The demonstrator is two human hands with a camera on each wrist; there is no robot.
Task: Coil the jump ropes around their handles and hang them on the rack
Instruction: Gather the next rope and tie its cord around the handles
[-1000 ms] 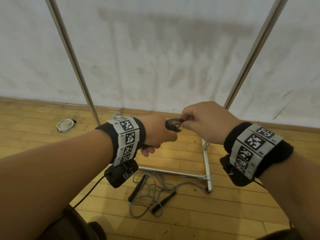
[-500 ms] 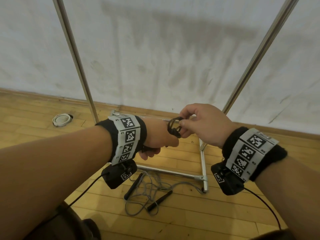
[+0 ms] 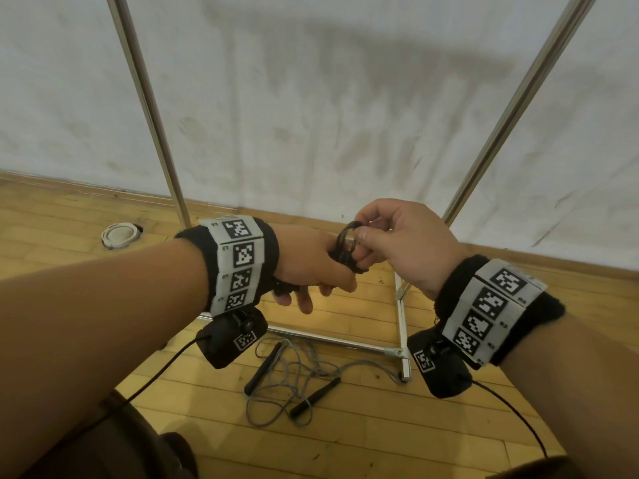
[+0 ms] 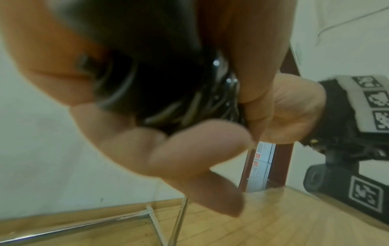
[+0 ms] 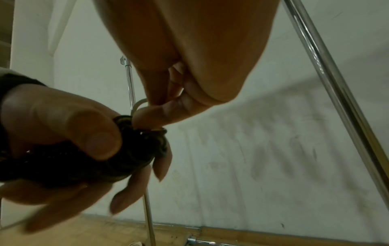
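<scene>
My left hand (image 3: 311, 267) grips a black jump rope (image 3: 345, 252) coiled round its handles, held at chest height in front of the rack. My right hand (image 3: 390, 236) pinches a loop of its cord at the top of the bundle. The right wrist view shows the left hand's (image 5: 69, 146) thumb pressed on the dark coiled bundle (image 5: 134, 153) and the right hand's fingertips (image 5: 151, 109) pinching a thin loop. In the left wrist view the coils (image 4: 185, 103) sit in my left hand's blurred grasp. A second jump rope (image 3: 287, 388), grey cord and black handles, lies tangled on the floor below.
The chrome rack stands against the white wall: left upright (image 3: 148, 108), right upright (image 3: 511, 108) and base bars (image 3: 401, 326) on the wooden floor. A white round object (image 3: 119, 234) lies on the floor at the left. Camera cables hang from both wrists.
Both hands have stayed together on the coiled rope. The right hand's fingers have lifted the cord loop upright over the end of the bundle.
</scene>
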